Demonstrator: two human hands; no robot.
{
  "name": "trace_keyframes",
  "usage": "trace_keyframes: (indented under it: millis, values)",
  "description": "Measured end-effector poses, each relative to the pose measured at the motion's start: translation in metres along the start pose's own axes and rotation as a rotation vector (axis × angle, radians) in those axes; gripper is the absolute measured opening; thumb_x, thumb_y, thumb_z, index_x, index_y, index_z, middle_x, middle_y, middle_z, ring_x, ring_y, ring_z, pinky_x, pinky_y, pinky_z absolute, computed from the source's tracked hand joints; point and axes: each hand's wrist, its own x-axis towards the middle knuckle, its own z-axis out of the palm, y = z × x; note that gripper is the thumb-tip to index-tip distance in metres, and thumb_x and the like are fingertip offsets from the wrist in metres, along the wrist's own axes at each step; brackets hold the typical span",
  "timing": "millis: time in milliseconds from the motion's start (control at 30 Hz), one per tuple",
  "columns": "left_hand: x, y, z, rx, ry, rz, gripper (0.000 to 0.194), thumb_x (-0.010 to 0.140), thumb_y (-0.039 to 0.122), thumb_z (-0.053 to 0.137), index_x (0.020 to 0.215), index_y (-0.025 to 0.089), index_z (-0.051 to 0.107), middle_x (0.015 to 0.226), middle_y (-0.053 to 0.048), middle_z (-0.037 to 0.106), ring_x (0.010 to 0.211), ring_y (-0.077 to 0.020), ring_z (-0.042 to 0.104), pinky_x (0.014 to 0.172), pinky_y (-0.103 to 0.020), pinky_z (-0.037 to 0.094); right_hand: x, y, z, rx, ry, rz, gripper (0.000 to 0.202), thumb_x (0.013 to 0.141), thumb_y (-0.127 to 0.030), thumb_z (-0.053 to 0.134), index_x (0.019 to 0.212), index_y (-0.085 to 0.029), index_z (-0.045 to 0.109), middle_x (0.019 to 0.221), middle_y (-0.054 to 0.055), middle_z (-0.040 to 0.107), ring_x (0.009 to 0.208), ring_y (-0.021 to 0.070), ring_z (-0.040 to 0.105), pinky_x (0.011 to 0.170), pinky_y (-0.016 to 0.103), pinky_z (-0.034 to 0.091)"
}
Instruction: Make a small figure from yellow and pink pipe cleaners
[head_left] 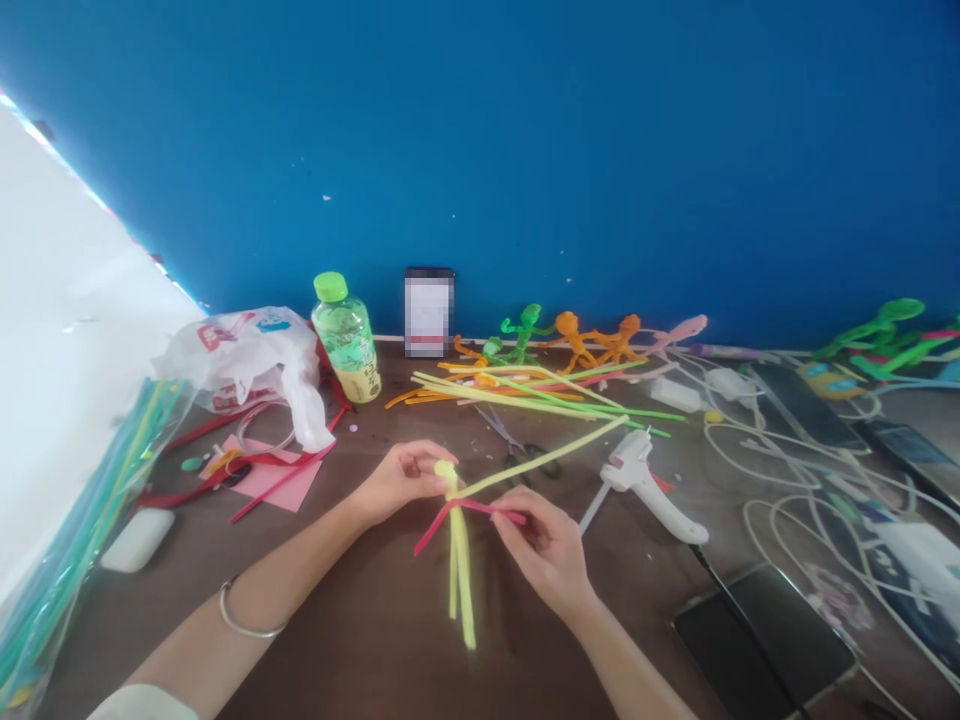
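My left hand pinches the coiled top of a yellow pipe cleaner figure. Its long yellow strands hang down, and one more strand slants up to the right. Across the figure's middle lies a red pipe cleaner, its left end bent downward. My right hand has its fingers closed on the right part of that red piece. Just beyond the hands are dark-handled scissors, partly hidden by the slanting strand.
A white glue gun lies to the right, near a dark phone and tangled cables. Behind are loose pipe cleaners, finished figures, a bottle and an upright phone. Leftward sit a plastic bag and a white case.
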Motion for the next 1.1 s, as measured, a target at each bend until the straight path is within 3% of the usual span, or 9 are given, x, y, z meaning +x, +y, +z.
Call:
trace_keyframes:
  millis: [333,867,1033,1100]
  values:
    - [0.0006,0.0011,0.0008,0.052,0.036,-0.043,0.031,0.058,0.021,0.074,0.086,0.014,0.062,0.075,-0.005,0.069,0.068,-0.0154,0.064,0.068,-0.028,0.048,-0.0018,0.0018,0.0021,-0.036,0.022,-0.005,0.006,0.078,-0.021,0.055,0.079,-0.020,0.061,0.069,0.003,0.058,0.062,0.0139,0.054,0.055,0.025,0.043]
    - [-0.0004,0.0012,0.0023,0.040,0.059,0.023,0.028,0.060,0.018,0.073,0.081,0.013,0.057,0.073,-0.003,0.068,0.067,-0.0128,0.064,0.067,-0.024,0.049,-0.0034,0.0037,0.0041,-0.059,0.046,0.021,0.009,0.079,-0.026,0.054,0.079,-0.019,0.059,0.070,0.003,0.057,0.061,0.0140,0.053,0.054,0.026,0.042]
    - [-0.0009,0.0007,0.0024,0.035,0.030,0.034,0.029,0.059,0.018,0.074,0.080,0.014,0.055,0.074,-0.003,0.068,0.069,-0.0137,0.064,0.067,-0.025,0.048,-0.0036,0.0045,0.0062,0.018,0.202,0.040,0.026,0.080,-0.032,0.053,0.103,-0.021,0.049,0.092,0.007,0.056,0.069,0.0141,0.054,0.061,0.027,0.046]
    - [-0.0013,0.0009,0.0028,0.036,0.019,0.042,0.029,0.059,0.017,0.074,0.079,0.014,0.054,0.075,-0.003,0.068,0.070,-0.0140,0.064,0.068,-0.025,0.048,-0.0034,0.0077,0.0068,0.123,0.236,0.072,0.028,0.081,-0.036,0.051,0.104,-0.021,0.045,0.097,0.008,0.054,0.068,0.0132,0.054,0.060,0.027,0.047]
